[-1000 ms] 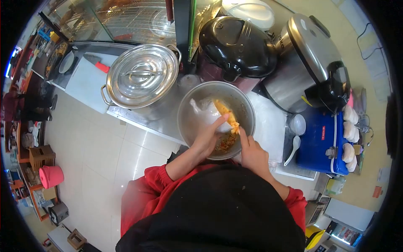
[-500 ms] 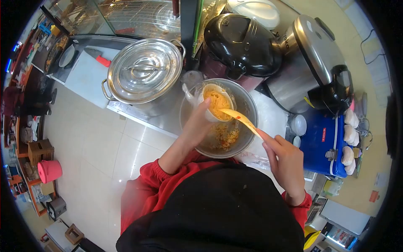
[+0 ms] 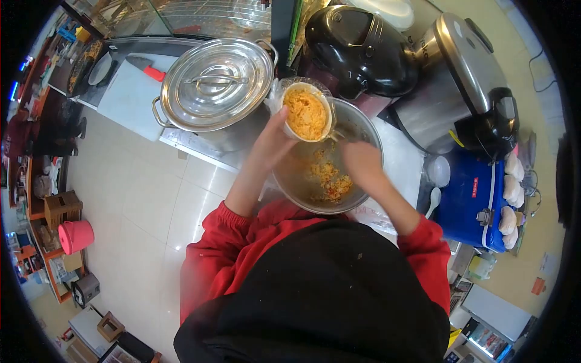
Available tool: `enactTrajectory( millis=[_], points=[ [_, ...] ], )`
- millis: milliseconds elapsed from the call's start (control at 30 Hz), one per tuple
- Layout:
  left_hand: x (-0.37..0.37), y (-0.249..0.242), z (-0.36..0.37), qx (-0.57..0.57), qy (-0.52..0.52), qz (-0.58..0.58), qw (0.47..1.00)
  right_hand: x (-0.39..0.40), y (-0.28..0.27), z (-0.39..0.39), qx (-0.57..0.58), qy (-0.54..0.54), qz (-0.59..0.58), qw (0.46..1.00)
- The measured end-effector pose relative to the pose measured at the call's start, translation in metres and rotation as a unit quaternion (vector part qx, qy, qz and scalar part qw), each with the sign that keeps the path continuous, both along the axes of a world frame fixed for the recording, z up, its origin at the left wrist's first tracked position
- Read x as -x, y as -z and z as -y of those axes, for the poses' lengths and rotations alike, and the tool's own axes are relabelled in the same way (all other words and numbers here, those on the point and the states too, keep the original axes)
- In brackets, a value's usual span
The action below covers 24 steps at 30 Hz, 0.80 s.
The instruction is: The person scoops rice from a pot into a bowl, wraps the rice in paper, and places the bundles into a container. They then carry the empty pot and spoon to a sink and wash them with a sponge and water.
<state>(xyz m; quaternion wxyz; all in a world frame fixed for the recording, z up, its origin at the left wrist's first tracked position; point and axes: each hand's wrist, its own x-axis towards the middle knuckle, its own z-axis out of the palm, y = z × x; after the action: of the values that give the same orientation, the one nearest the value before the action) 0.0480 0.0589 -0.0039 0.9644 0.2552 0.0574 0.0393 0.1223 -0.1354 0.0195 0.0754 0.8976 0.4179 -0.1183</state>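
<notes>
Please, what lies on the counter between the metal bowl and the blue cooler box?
The head view shows a white surface, then a small round container and a white spoon beside the blue cooler box.

Large steel cooker (image 3: pixel 445 91): dark lettering (image 3: pixel 422 54) on its body, partly hidden, seemingly ending "ka". Blue cooler box (image 3: pixel 463 202): red label (image 3: pixel 475 187), pale characters, too small to read. Clear plastic (image 3: pixel 370 216) by the tabletop (image 3: pixel 399 157): reddish print, illegible.

The food (image 3: pixel 305 115) in the white cup (image 3: pixel 330 124) over the silver bowl (image 3: pixel 358 120) is orange-yellow; the cooler (image 3: pixel 463 196) right of the bowl is blue.
</notes>
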Motion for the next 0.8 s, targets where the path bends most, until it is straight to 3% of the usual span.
enactTrajectory(
  millis=[133, 233, 333, 367, 467, 500, 567, 633, 767, 800],
  points=[
    [0.004, -0.005, -0.002, -0.024, 0.001, -0.002, 1.000, 0.044, 0.012, -0.007, -0.087, -0.118, -0.073, 0.987],
    [0.003, -0.003, -0.004, -0.011, -0.012, 0.001, 1.000, 0.040, -0.036, 0.011, 0.047, -0.157, -0.167, 0.972],
    [0.001, 0.000, -0.004, -0.015, -0.004, 0.010, 1.000, 0.012, -0.052, 0.000, -0.021, -0.139, -0.110, 0.984],
    [0.000, 0.000, -0.004, -0.010, -0.002, 0.013, 1.000, 0.008, -0.036, -0.006, -0.064, -0.152, -0.035, 0.986],
    [0.002, -0.001, -0.004, -0.011, 0.004, 0.010, 1.000, 0.019, 0.013, -0.017, -0.058, -0.160, -0.043, 0.984],
    [0.001, -0.002, -0.006, -0.015, 0.002, 0.010, 1.000, 0.023, 0.011, -0.006, -0.104, -0.199, -0.057, 0.973],
    [0.003, -0.001, -0.006, -0.017, -0.007, 0.005, 1.000, 0.017, -0.020, 0.016, -0.024, -0.203, -0.128, 0.970],
    [0.001, 0.003, -0.006, -0.024, -0.010, 0.003, 1.000, 0.007, -0.069, 0.010, 0.029, -0.161, -0.195, 0.967],
    [0.004, -0.003, -0.003, 0.003, -0.019, -0.011, 1.000, -0.013, 0.004, -0.016, -0.105, -0.038, -0.001, 0.994],
    [0.005, -0.004, -0.003, 0.002, -0.021, -0.011, 1.000, -0.008, 0.006, -0.013, -0.096, -0.039, -0.032, 0.994]
  ],
)
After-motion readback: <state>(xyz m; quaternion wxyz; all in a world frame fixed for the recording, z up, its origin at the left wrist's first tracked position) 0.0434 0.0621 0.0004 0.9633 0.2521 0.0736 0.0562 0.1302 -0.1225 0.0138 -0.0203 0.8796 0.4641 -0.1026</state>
